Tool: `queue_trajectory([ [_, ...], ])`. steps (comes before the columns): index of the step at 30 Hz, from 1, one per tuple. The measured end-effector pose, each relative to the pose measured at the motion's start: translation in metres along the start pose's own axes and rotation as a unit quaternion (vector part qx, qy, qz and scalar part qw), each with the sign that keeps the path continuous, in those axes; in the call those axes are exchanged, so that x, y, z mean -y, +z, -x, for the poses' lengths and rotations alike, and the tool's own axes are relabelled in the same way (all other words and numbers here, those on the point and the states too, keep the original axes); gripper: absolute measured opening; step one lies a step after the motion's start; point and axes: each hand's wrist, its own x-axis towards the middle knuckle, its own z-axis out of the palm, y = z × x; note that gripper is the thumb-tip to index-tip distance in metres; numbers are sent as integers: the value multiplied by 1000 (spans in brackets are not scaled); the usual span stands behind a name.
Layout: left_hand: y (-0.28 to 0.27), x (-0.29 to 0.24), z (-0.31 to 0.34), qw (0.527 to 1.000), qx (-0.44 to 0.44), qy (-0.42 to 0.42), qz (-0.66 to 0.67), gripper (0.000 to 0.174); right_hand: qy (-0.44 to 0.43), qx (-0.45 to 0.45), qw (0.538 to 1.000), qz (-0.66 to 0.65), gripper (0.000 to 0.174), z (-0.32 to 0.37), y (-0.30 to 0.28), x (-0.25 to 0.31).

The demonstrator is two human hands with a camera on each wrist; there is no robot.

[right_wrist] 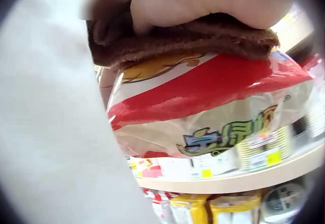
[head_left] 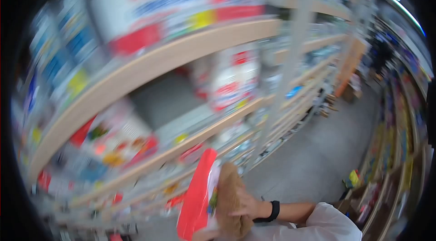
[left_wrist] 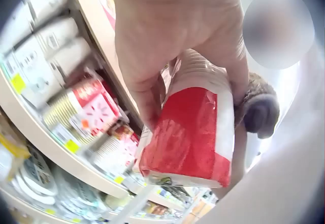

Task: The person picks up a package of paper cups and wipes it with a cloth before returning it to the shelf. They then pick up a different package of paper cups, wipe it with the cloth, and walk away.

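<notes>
My left hand grips a plastic-wrapped pack of paper cups, thumb and fingers on its two sides. The pack is red and white, with ridges like stacked rims. In the head view the pack of paper cups stands tilted at the bottom middle, and the left hand is hidden there. My right hand holds a fuzzy brown cloth against the pack's side. In the right wrist view, the right hand's fingers bend over the folded cloth, above the printed wrapper.
On the left, shelves with wooden front edges carry wrapped packs and yellow price tags. An upright metal post divides them. The grey floor of the aisle runs to the right, with low shelves along its far side.
</notes>
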Motion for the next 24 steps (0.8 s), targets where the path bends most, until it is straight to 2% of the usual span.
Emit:
queue_trajectory([
  [1,22,3,-40,999,51,13,6,75,13,-19,998,50,34,11,-19,-5],
  [3,80,6,-116,986,157,44,22,74,51,-73,995,44,34,35,-62,-13],
  [4,107,5,-147,978,200,56,26,73,58,-90,990,89,34,47,-85,-15],
  [6,150,3,-183,964,256,67,29,73,172,-123,975,69,34,65,-115,-16],
  [9,194,1,-211,954,292,68,29,72,195,-179,959,105,25,87,-152,-8],
  [10,205,1,-216,952,297,67,29,71,194,-182,958,111,25,96,-155,-9],
  [12,222,1,-227,950,303,63,27,70,264,-276,922,66,33,112,-156,-14],
  [13,227,1,-230,950,305,60,24,70,262,-279,922,67,33,105,-171,-6],
  [15,235,4,-235,951,303,51,21,69,245,-246,918,192,24,88,-203,21],
  [18,236,14,-226,958,287,26,16,68,261,-220,928,146,33,153,-192,-8],
  [19,234,16,-220,961,276,16,15,68,261,-216,931,135,33,154,-194,-5],
  [21,222,19,-210,970,241,3,9,67,337,-258,896,131,38,146,-201,-2],
  [22,213,18,-205,976,218,-1,4,67,339,-271,899,58,42,147,-201,-3],
  [23,202,17,-200,982,191,-4,-2,66,328,-257,908,40,42,149,-199,-8],
  [24,191,16,-194,986,165,-7,-9,66,379,-279,879,-75,42,154,-194,-14],
])
